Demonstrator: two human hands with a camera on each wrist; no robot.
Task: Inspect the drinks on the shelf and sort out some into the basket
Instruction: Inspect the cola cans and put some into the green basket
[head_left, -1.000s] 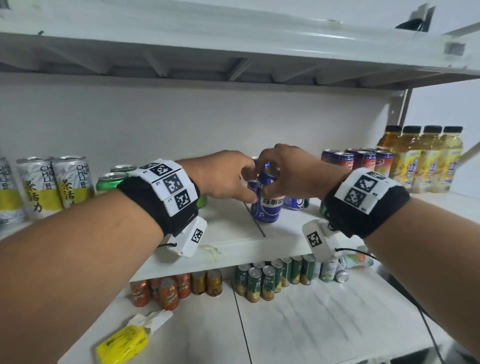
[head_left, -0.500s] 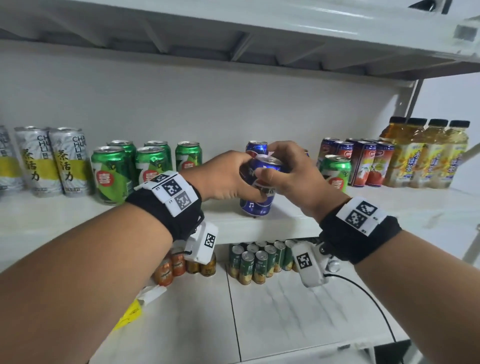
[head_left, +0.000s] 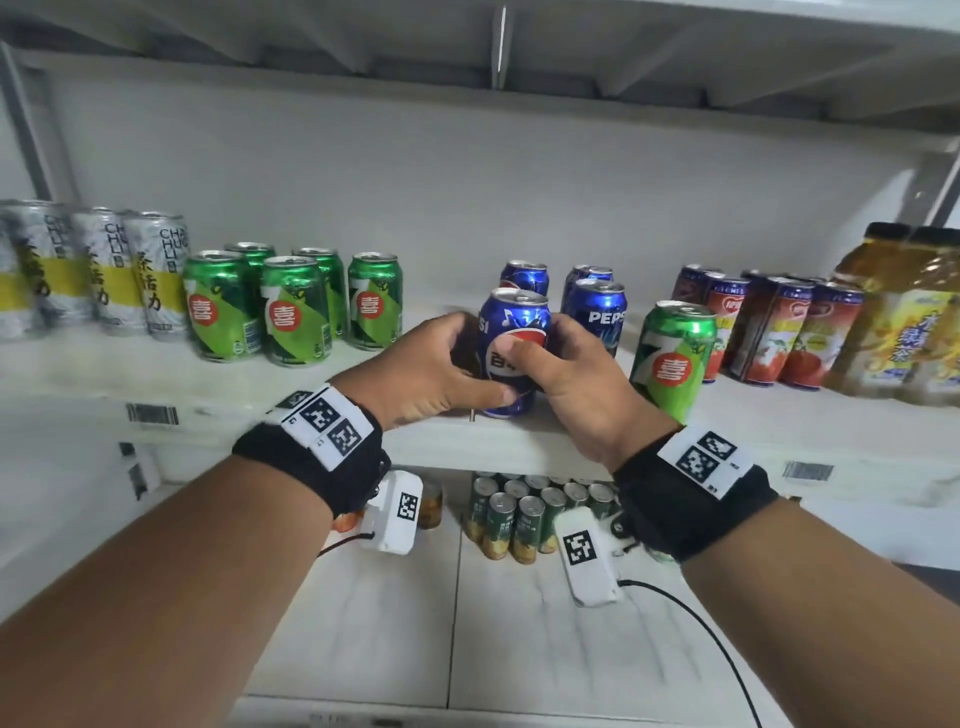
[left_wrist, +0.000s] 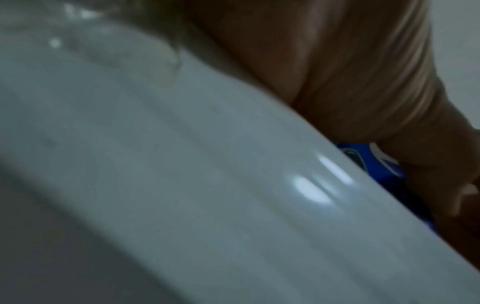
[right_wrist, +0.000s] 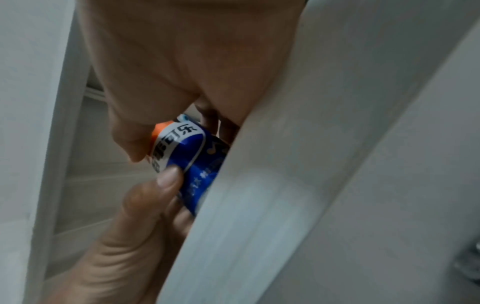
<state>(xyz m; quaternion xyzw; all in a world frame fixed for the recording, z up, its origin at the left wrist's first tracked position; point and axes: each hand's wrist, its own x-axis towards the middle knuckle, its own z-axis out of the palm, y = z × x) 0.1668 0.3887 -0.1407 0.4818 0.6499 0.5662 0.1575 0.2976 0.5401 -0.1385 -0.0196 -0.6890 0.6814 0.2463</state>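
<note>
A blue Pepsi can (head_left: 514, 332) is upright with its base at the front edge of the middle shelf (head_left: 519, 441). Both hands grip it. My left hand (head_left: 475, 358) wraps it from the left, thumb across the lower front. My right hand (head_left: 540, 343) holds it from the right, thumb pressed on the logo. In the right wrist view the can (right_wrist: 192, 156) shows between my right hand (right_wrist: 182, 127) and the left thumb (right_wrist: 166, 181), beside the shelf edge (right_wrist: 285, 185). The left wrist view shows only a sliver of blue can (left_wrist: 374, 162) behind the shelf lip. No basket is in view.
Green 7-Up cans (head_left: 280, 312) and white-yellow tea cans (head_left: 104, 270) stand to the left. More Pepsi cans (head_left: 597, 312) are behind, a lone green can (head_left: 675, 358) just right, then red juice cans (head_left: 779, 332) and yellow tea bottles (head_left: 904, 312). Small cans (head_left: 519, 514) fill the lower shelf.
The can was held tilted by its top, then raised in front of the shelf; now it is upright and lower at the shelf's front edge. Both hands shifted to its sides.
</note>
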